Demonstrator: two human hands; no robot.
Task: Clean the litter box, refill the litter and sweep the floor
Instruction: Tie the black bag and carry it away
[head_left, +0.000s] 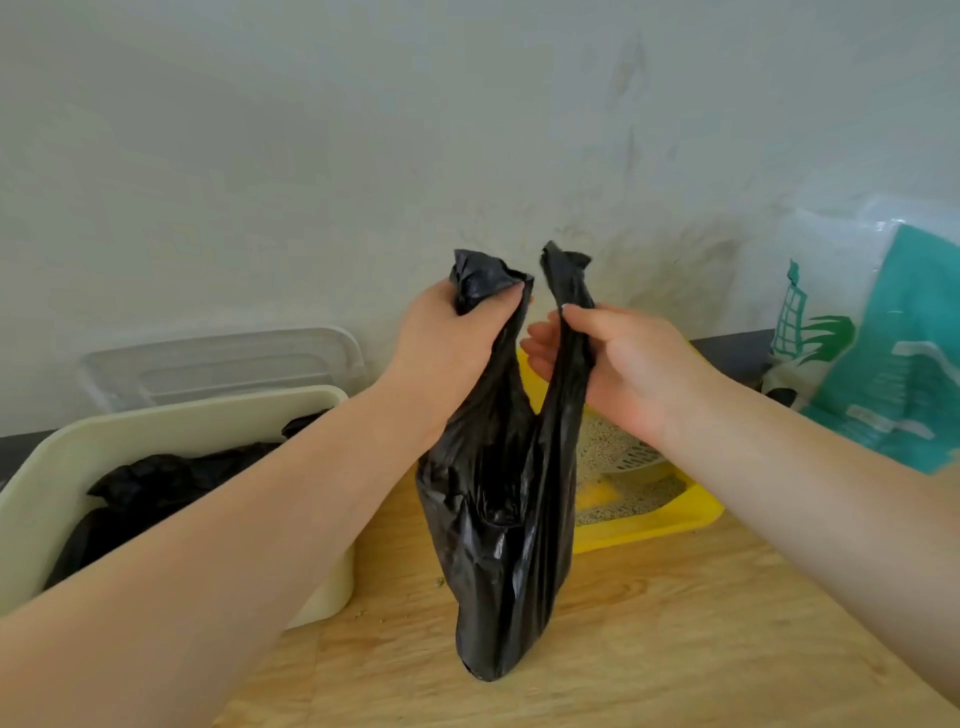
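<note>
Black plastic waste bag (498, 519) hangs over the wooden floor, left hand (452, 338) and right hand (618, 358) each gripping a handle. Tying it comes next, likely; yellow litter box (670, 525) waits behind.

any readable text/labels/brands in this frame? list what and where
None legible.
White and teal litter sack: green and teal graphics and pale patches that may be print, too blurred to read.
Black bag, cream bin, yellow litter tray: no markings visible.
</note>
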